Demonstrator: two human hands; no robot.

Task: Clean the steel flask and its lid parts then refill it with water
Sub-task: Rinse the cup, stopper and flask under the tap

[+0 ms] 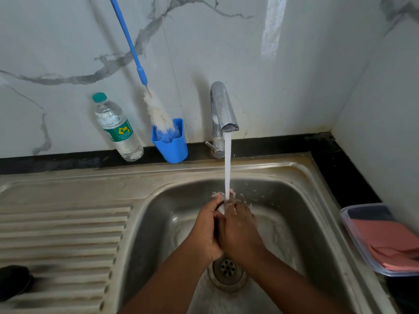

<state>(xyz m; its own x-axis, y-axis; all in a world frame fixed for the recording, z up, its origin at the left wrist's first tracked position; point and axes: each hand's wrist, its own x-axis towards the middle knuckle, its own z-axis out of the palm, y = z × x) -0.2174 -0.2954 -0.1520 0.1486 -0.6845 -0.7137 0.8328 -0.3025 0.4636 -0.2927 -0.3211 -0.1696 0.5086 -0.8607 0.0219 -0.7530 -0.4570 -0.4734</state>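
Observation:
My left hand (207, 225) and my right hand (240, 225) are pressed together over the sink basin (283, 211), under the running stream from the steel tap (223, 109). Between them they hold a small dark-rimmed lid part (221, 206), mostly hidden by my fingers. Water splashes off it. A black rounded object (13, 279), perhaps another flask piece, lies on the ribbed drainboard (63, 234) at the far left. The flask body is not in view.
A blue cup (171, 146) holds a long blue-handled bottle brush (156, 109) against the marble wall. A clear plastic water bottle (118, 130) leans beside it. A clear box with pink cloths (383, 241) sits on the right counter. The drain (227, 268) lies below my wrists.

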